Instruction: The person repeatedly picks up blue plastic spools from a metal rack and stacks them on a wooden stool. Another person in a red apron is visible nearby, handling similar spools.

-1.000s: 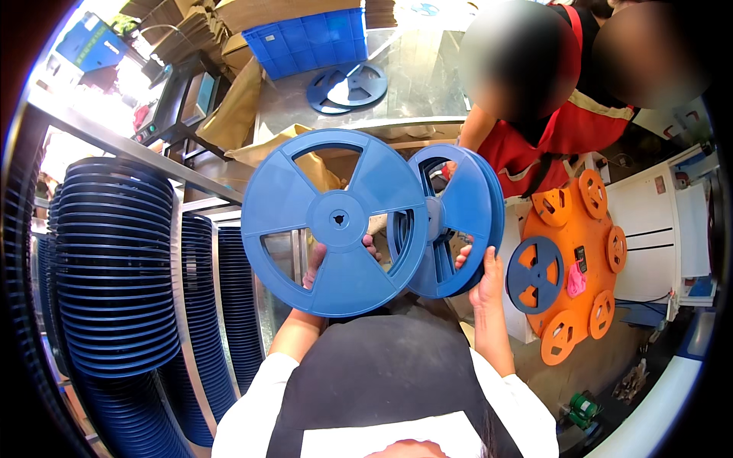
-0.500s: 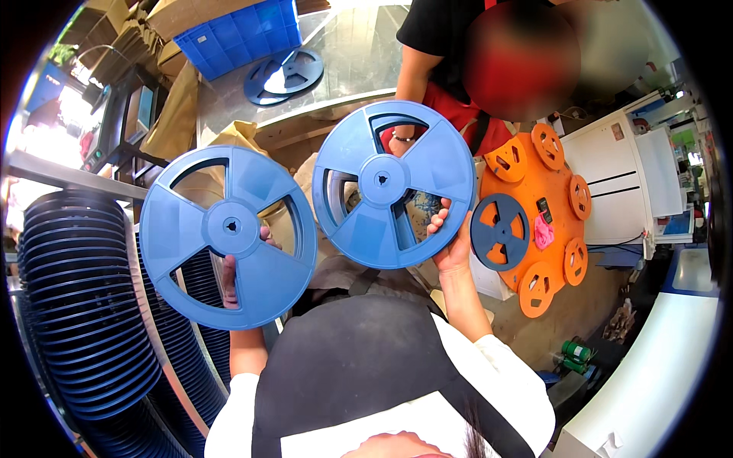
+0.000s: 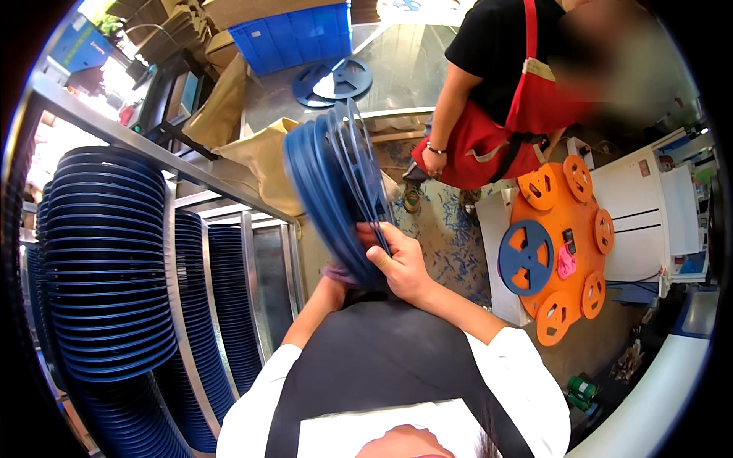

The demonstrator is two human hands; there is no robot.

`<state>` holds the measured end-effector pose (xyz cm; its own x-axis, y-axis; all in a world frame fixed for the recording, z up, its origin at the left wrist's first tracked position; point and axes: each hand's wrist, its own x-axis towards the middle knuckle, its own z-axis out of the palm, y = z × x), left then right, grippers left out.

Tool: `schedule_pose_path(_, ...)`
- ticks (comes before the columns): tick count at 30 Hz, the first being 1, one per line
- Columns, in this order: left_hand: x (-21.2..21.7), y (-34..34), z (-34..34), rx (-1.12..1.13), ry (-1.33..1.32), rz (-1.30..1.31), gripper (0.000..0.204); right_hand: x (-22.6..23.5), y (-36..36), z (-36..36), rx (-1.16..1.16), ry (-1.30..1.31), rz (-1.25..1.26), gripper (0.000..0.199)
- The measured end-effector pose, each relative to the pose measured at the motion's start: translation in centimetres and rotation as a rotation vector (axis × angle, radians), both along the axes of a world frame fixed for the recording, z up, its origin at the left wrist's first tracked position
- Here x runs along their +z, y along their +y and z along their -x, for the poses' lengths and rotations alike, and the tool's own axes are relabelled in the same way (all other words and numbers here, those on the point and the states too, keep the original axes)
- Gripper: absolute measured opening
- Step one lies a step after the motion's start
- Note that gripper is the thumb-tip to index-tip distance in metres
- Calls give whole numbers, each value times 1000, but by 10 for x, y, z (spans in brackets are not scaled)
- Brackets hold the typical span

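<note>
In front of my chest I carry a stack of blue plastic reels [image 3: 317, 191], turned nearly edge-on and smeared by motion. My right hand [image 3: 403, 263] is closed on the stack's near right side, its thumb against the reel edges and its fingers reaching into the openings. At the lower left edge of the stack is my left hand [image 3: 338, 276], blurred and mostly covered by the reels it grips. The rightmost reels [image 3: 357, 160] stand slightly fanned apart from the others.
Left of me, a metal rack [image 3: 174, 282] holds long rows of dark blue reels [image 3: 107, 267]. An orange round table [image 3: 527, 252] carries orange reels and one blue reel [image 3: 525, 258]. A co-worker in a red apron [image 3: 527, 114] stands ahead, near a metal table [image 3: 405, 61] with a blue crate [image 3: 294, 38].
Two blue reel stacks, held apart face-on, one in each hand, are now together, edge-on. My hands have come close together. The view has turned left, toward the rack.
</note>
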<state>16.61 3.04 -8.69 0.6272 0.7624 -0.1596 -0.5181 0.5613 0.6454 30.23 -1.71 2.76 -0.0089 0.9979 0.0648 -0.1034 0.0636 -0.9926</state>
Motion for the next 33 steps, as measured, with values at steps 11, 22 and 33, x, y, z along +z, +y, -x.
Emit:
schedule_pose_path(11, -8, -5, 9, 154, 68, 127, 38, 6, -2, -13, 168, 103, 174, 56)
schedule_pose_path(22, 62, -3, 36, 98, -310, 299, 61, -43, -43, -109, -475, 363, 374, 60)
schedule_pose_path(33, 40, -9, 36, 72, -466, 196, 75, -68, -56, -127, -565, 511, 320, 60)
